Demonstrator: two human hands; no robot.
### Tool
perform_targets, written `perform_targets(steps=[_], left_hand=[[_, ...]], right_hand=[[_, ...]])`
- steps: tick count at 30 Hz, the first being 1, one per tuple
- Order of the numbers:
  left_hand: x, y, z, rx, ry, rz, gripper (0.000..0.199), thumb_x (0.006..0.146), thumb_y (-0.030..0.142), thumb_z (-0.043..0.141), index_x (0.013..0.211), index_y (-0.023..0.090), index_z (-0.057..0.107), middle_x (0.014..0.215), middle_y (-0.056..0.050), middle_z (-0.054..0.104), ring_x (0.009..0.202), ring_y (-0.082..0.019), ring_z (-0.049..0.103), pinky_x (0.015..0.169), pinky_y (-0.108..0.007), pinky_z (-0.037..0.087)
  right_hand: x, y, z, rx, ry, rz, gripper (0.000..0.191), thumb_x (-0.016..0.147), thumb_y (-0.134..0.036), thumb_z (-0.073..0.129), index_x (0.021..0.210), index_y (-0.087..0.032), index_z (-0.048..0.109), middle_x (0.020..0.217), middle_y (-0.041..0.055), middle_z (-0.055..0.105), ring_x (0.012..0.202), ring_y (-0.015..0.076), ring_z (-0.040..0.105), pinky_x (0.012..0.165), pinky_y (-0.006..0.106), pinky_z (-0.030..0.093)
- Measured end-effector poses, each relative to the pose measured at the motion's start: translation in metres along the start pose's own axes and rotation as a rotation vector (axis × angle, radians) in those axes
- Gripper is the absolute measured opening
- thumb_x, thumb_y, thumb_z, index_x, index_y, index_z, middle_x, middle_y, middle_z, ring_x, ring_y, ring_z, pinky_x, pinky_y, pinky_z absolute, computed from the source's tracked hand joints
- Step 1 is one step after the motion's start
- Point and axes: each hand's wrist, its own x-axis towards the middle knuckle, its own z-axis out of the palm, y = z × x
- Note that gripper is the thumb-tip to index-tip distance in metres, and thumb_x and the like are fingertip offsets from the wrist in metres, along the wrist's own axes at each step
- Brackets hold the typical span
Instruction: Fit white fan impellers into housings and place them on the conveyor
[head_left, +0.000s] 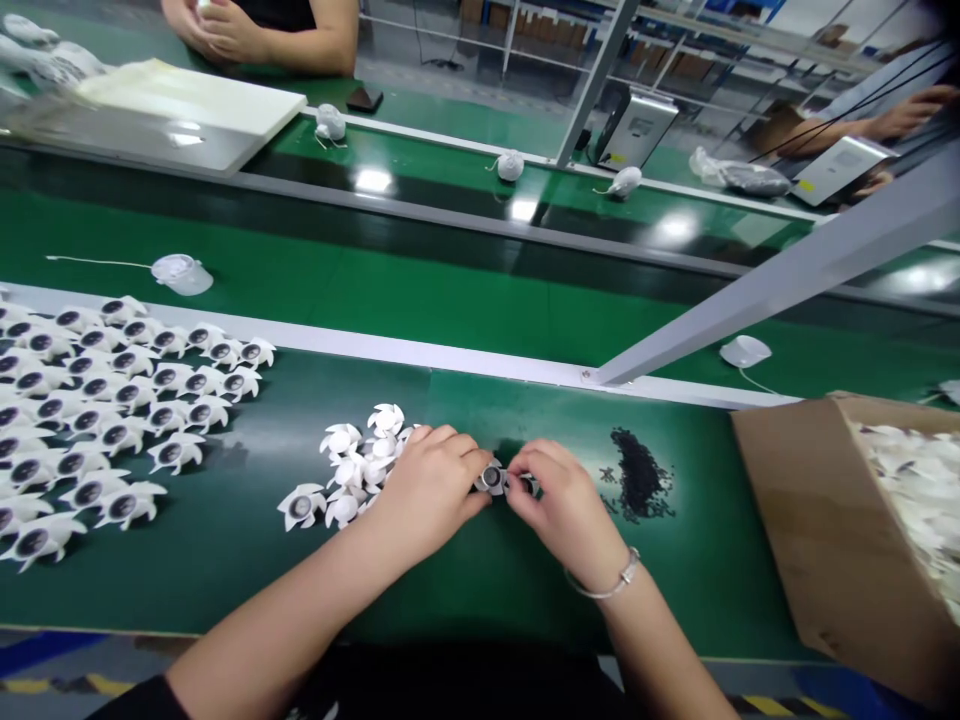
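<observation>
Before me on the green bench, my left hand [439, 480] is closed on a small white fan impeller [492, 479], whose round dark-centred hub faces up. My right hand [562, 505] is pinched at the impeller's right side; its fingertips hide what they hold. A bit of white and grey shows beneath those fingers, too covered to name. Left of my left hand lies a loose heap of white impellers [347, 468], partly hidden by that hand. Small black pieces [643, 478] form a pile to the right of my right hand.
Rows of impellers [94, 390] fill the bench's left side. A cardboard box [795, 520] of white parts stands at right. Beyond a metal post [697, 310] runs a green conveyor [450, 290] carrying white corded housings [182, 274]. Across it, another person's hands [225, 30] are visible.
</observation>
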Motion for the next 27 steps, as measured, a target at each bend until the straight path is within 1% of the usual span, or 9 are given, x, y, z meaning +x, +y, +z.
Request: perform_targets(steps=[3, 7, 11, 15, 21, 24, 27], left_hand=[[0.001, -0.001, 0.002, -0.032, 0.018, -0.007, 0.029, 0.084, 0.031, 0.072, 0.112, 0.025, 0.068, 0.101, 0.001, 0.071, 0.097, -0.024, 0.058, 0.082, -0.041, 0.037], [0.002, -0.003, 0.003, -0.057, 0.044, -0.008, 0.027, 0.082, 0.028, 0.074, 0.109, 0.026, 0.070, 0.099, 0.001, 0.072, 0.095, -0.023, 0.058, 0.081, -0.041, 0.036], [0.001, -0.003, 0.004, -0.066, 0.049, -0.007, 0.023, 0.083, 0.027, 0.072, 0.106, 0.025, 0.070, 0.098, -0.001, 0.072, 0.093, -0.023, 0.058, 0.079, -0.040, 0.036], [0.001, -0.003, 0.003, -0.073, 0.044, -0.015, 0.017, 0.083, 0.026, 0.072, 0.099, 0.025, 0.070, 0.099, -0.001, 0.071, 0.094, -0.023, 0.058, 0.079, -0.040, 0.036], [0.002, -0.002, 0.003, -0.071, 0.038, -0.021, 0.010, 0.083, 0.025, 0.071, 0.092, 0.023, 0.068, 0.097, -0.001, 0.071, 0.094, -0.023, 0.058, 0.080, -0.041, 0.036], [0.003, -0.001, 0.005, -0.053, 0.028, -0.026, 0.011, 0.082, 0.024, 0.071, 0.093, 0.023, 0.069, 0.096, 0.000, 0.071, 0.093, -0.023, 0.058, 0.078, -0.041, 0.036], [0.002, -0.002, -0.001, -0.021, 0.012, -0.026, 0.022, 0.082, 0.024, 0.072, 0.104, 0.024, 0.070, 0.096, -0.001, 0.071, 0.094, -0.024, 0.058, 0.079, -0.041, 0.037]], right_hand=[[0.005, -0.001, 0.010, -0.011, -0.036, -0.025, 0.011, 0.085, -0.008, 0.059, 0.081, -0.018, 0.058, 0.083, 0.0037, 0.058, 0.080, 0.0186, 0.054, 0.074, 0.032, 0.046], [0.003, 0.004, 0.014, -0.052, -0.063, -0.042, 0.009, 0.087, -0.009, 0.058, 0.084, -0.018, 0.059, 0.086, 0.0053, 0.059, 0.083, 0.0199, 0.054, 0.076, 0.033, 0.047], [0.003, 0.003, 0.016, -0.098, -0.086, -0.055, 0.009, 0.090, -0.012, 0.057, 0.084, -0.019, 0.060, 0.086, 0.0050, 0.059, 0.081, 0.0192, 0.053, 0.075, 0.033, 0.046], [0.004, 0.000, 0.015, -0.132, -0.115, -0.063, 0.010, 0.091, -0.013, 0.056, 0.084, -0.018, 0.061, 0.085, 0.0046, 0.058, 0.081, 0.0187, 0.052, 0.074, 0.032, 0.045], [0.007, -0.007, 0.011, -0.192, -0.140, -0.080, 0.008, 0.090, -0.012, 0.059, 0.084, -0.016, 0.062, 0.085, 0.0049, 0.058, 0.082, 0.0198, 0.050, 0.072, 0.033, 0.043], [0.008, -0.013, 0.011, -0.278, -0.146, -0.084, 0.009, 0.090, -0.012, 0.060, 0.082, -0.016, 0.063, 0.083, 0.0050, 0.057, 0.081, 0.0200, 0.049, 0.069, 0.033, 0.042], [0.009, -0.021, 0.014, -0.386, -0.140, -0.087, 0.014, 0.090, -0.010, 0.059, 0.077, -0.017, 0.062, 0.080, 0.0054, 0.057, 0.078, 0.0207, 0.048, 0.065, 0.035, 0.039]])
